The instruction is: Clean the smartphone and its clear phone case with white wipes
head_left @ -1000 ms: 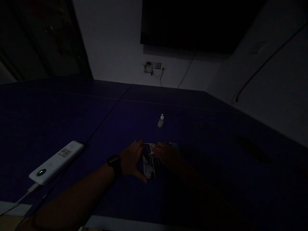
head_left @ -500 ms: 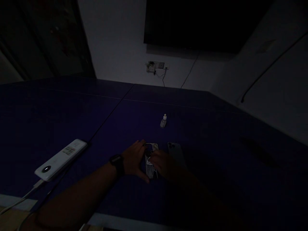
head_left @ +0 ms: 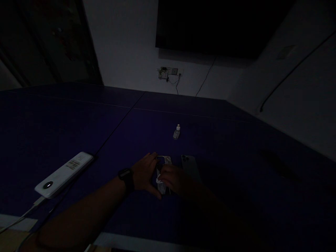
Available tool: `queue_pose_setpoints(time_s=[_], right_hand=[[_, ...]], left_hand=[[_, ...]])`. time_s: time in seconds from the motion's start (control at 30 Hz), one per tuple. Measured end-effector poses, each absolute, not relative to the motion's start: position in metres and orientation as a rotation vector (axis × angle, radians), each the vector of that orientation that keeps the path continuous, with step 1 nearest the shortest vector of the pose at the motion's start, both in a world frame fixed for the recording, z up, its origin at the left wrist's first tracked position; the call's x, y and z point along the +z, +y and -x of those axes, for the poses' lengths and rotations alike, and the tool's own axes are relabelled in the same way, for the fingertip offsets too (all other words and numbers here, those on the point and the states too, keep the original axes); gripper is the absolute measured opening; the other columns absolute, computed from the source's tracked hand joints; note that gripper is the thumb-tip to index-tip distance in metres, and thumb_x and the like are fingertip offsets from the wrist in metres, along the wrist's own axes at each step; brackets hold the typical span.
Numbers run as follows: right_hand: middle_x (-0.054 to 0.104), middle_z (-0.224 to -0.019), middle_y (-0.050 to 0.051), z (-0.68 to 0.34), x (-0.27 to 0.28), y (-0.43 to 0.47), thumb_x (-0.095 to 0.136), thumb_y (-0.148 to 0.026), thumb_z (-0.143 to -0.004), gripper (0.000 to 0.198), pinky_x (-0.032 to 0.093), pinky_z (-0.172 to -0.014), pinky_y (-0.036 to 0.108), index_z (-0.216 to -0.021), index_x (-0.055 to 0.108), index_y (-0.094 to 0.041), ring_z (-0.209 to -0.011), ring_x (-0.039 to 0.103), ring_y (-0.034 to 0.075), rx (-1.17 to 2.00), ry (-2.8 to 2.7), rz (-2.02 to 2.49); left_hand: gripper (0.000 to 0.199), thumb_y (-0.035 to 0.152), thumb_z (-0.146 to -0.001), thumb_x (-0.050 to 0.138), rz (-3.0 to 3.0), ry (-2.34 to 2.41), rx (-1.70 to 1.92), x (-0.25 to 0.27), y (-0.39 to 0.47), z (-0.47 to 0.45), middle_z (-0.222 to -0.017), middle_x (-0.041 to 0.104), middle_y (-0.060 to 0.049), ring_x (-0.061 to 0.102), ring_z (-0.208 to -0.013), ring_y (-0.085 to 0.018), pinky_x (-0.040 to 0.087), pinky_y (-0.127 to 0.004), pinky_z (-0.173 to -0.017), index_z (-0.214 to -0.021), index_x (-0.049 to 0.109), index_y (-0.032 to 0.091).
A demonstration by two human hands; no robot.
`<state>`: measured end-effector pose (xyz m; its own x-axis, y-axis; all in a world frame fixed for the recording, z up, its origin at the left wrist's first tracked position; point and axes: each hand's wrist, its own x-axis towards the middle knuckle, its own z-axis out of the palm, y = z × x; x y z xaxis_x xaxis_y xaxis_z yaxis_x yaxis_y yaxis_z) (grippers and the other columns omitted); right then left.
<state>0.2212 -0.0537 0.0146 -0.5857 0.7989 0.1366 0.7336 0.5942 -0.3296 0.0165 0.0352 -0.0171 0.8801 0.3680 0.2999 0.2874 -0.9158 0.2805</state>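
Observation:
A phone case (head_left: 162, 189) with a pale patterned back and a camera cutout lies flat on the dark blue table (head_left: 126, 213). My left hand (head_left: 144, 175), with a black watch at its wrist, braces the case along its left side, fingers at the top and thumb near the bottom corner. Bent over the case, my right hand (head_left: 173, 178) pinches a small white wipe (head_left: 159, 180) against its back. Just right of that hand lies a phone (head_left: 191, 166), camera lenses up, partly in shadow.
Beyond the case stands a small clear bottle (head_left: 176, 133) with a white cap. A white power bank (head_left: 65, 173) with a cable lies at the left. Wall sockets (head_left: 170, 71) and a large dark screen (head_left: 210, 28) are at the back. The room is dim.
My right hand has slid the wipe slightly left and down across the case. My left hand stays at the case's edge. The view has shifted a little.

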Motion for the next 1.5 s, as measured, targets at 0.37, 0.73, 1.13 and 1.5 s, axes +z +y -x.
queue_pose_setpoints(time_s=[0.37,0.73,1.13,1.5], right_hand=[[0.068,-0.099,0.010,-0.221,0.016,-0.052,0.055,-0.013,-0.096,0.019,0.052,-0.086,0.034,-0.094,0.073,-0.016,-0.095,0.063,0.021,0.375,-2.515,1.305],[0.067,-0.099,0.010,-0.223,0.016,-0.048,0.053,-0.011,-0.095,0.021,0.052,-0.082,0.034,-0.095,0.073,-0.015,-0.091,0.063,0.021,0.372,-2.480,1.305],[0.068,-0.098,0.010,-0.222,0.016,-0.051,0.053,-0.014,-0.097,0.022,0.052,-0.080,0.031,-0.095,0.074,-0.017,-0.091,0.063,0.019,0.406,-2.505,1.278],[0.069,-0.100,0.010,-0.227,0.020,-0.053,0.053,-0.015,-0.098,0.022,0.052,-0.082,0.033,-0.095,0.075,-0.018,-0.091,0.063,0.020,0.404,-2.533,1.294]], left_hand=[[0.132,0.099,-0.046,0.062,-2.818,0.501,0.519,-0.019,0.036,-0.017,-0.147,0.045,-0.032,0.041,-0.141,-0.047,0.032,-0.063,-0.117,-0.139,0.044,0.008],[0.126,0.099,-0.051,0.058,-2.805,0.498,0.532,-0.019,0.036,-0.016,-0.148,0.043,-0.034,0.040,-0.141,-0.048,0.033,-0.065,-0.115,-0.137,0.044,0.007],[0.127,0.098,-0.050,0.061,-2.809,0.480,0.551,-0.020,0.036,-0.017,-0.148,0.044,-0.033,0.039,-0.142,-0.047,0.033,-0.065,-0.115,-0.139,0.042,0.008],[0.127,0.098,-0.050,0.061,-2.808,0.484,0.530,-0.020,0.037,-0.016,-0.148,0.043,-0.033,0.040,-0.141,-0.048,0.031,-0.064,-0.116,-0.139,0.043,0.008]])
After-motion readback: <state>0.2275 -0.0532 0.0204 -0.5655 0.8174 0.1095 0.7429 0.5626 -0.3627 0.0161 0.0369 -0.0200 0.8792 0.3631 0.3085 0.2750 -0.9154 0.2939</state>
